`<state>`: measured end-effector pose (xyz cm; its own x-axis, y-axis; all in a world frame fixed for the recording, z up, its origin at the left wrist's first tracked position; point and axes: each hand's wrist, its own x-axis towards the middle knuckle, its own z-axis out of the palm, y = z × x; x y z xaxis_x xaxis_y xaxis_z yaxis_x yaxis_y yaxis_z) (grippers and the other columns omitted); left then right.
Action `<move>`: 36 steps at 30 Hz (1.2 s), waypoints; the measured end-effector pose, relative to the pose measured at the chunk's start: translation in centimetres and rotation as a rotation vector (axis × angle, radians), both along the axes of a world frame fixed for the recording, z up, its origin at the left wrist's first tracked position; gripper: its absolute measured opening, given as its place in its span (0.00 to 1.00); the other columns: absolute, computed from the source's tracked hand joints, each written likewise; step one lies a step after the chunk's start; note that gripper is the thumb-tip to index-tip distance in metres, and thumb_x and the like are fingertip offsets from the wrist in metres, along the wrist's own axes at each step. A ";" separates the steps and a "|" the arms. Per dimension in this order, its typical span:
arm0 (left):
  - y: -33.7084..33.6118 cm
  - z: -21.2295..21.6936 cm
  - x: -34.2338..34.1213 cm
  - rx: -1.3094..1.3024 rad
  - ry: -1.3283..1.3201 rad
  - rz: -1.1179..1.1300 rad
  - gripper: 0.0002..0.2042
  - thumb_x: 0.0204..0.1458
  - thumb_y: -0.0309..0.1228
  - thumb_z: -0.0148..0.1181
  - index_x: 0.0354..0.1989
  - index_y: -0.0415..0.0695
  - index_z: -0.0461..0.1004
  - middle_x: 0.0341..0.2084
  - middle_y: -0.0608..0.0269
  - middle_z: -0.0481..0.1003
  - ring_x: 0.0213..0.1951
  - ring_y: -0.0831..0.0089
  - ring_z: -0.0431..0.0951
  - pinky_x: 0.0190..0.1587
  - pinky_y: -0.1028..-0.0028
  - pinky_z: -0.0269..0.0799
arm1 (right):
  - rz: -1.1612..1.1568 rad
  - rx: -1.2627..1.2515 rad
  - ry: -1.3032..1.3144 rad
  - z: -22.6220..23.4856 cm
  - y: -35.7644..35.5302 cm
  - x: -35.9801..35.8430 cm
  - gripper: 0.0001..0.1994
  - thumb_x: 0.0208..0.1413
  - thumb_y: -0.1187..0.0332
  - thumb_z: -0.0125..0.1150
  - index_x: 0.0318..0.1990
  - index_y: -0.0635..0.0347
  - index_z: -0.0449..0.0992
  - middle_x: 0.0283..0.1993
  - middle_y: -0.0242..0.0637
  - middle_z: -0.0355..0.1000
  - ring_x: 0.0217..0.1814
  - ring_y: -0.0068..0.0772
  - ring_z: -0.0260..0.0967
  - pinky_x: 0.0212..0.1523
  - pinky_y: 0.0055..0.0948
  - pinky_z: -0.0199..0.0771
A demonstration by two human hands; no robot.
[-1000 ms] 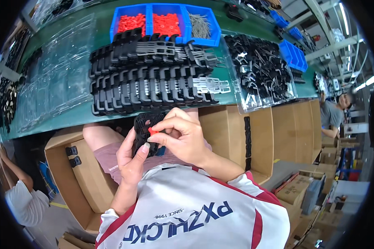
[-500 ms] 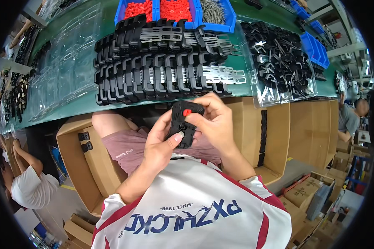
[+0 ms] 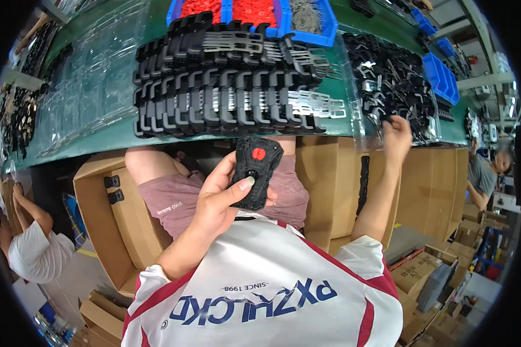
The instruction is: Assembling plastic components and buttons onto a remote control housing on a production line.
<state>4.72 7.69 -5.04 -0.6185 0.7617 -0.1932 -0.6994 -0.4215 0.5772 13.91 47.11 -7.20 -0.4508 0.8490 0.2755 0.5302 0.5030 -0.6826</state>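
Upright above my lap is a black plastic housing (image 3: 263, 173) with a ribbed edge. My left hand (image 3: 214, 196) grips it from the left, thumb across its lower front. A small red plastic piece (image 3: 259, 154) sits in the housing's upper part. Out to the right, my right hand (image 3: 397, 140) is at the near side of a clear plastic tray (image 3: 358, 128) heaped with small black parts (image 3: 388, 81). Its fingers are curled together at the parts; whatever lies between the fingertips is too small to make out.
Rows of black clip-like assemblies with metal prongs (image 3: 214, 104) line the green bench (image 3: 87, 136). Behind them, blue bins (image 3: 327, 37) hold red pieces and metal pins. Open cardboard boxes (image 3: 95, 202) stand under the bench edge. Other people sit at far left and far right.
My right hand has let go of the red piece and moved right to the tray of black parts. The housing stays in my left hand, its front now more fully visible.
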 end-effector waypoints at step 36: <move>-1.5 0.9 0.2 -0.083 0.161 0.129 0.26 0.63 0.44 0.40 0.60 0.34 0.54 0.46 0.46 0.70 0.36 0.62 0.79 0.37 0.70 0.77 | 0.933 -1.272 0.474 5.4 -21.1 -6.2 0.16 0.48 0.80 0.61 0.46 0.69 0.68 0.38 0.44 0.70 0.26 0.21 0.64 0.20 0.16 0.67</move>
